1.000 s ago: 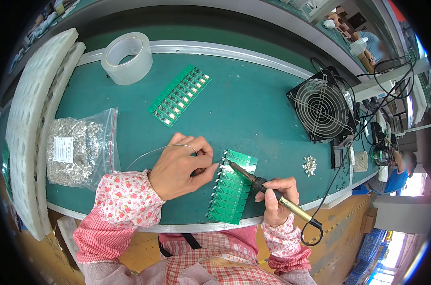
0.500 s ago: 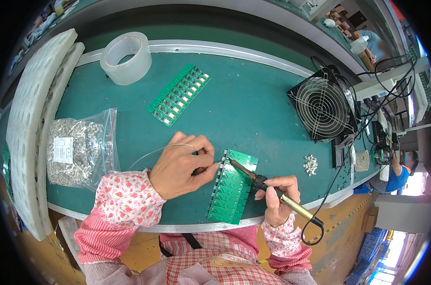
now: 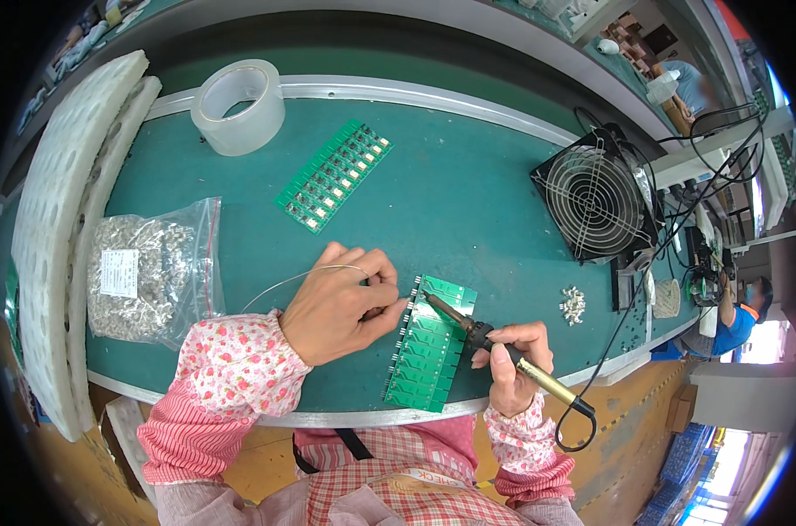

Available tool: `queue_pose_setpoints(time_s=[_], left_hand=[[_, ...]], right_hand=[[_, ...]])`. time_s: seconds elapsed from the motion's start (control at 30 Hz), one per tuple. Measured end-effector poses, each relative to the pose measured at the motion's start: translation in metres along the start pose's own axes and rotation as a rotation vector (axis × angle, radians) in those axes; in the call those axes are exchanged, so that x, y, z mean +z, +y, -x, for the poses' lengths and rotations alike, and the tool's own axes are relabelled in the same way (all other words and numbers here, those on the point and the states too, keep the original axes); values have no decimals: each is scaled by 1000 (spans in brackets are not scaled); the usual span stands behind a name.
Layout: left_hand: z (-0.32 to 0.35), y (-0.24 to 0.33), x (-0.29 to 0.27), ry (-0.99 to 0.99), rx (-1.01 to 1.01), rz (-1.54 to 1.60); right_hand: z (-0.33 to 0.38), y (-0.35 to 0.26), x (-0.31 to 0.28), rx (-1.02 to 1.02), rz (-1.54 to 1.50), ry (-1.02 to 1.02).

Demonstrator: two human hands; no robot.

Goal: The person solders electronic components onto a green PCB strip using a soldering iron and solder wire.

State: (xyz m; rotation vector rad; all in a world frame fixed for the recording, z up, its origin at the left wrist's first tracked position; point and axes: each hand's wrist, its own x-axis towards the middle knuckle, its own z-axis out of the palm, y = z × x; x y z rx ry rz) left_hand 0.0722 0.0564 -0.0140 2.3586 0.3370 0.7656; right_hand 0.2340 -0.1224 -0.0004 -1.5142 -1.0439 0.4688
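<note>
My right hand grips a soldering iron with a black and gold handle. Its tip touches or hovers just over the upper left part of a green circuit board panel, which lies near the bench's front edge. Small pins line the panel's left side. Curled beside that edge is my left hand, with a thin solder wire running over its back and into the fingers. The wire's end is hidden.
A second board panel with mounted parts lies farther back, near a roll of clear tape. At left are a bag of small connectors and white foam trays. A fan and a pile of loose connectors are at right.
Hardly anything differs. The view has shifted slightly; both hands, the soldering iron and the panel keep their places relative to each other.
</note>
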Motion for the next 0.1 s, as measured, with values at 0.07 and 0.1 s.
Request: queue_pose_setpoints(time_s=[0.07, 0.1], left_hand=[[1, 1, -2, -6, -7, -4], [1, 1, -1, -10, -9, 8]], right_hand=[[0, -1, 0, 13, -7, -1], [1, 0, -1, 8, 8, -7]])
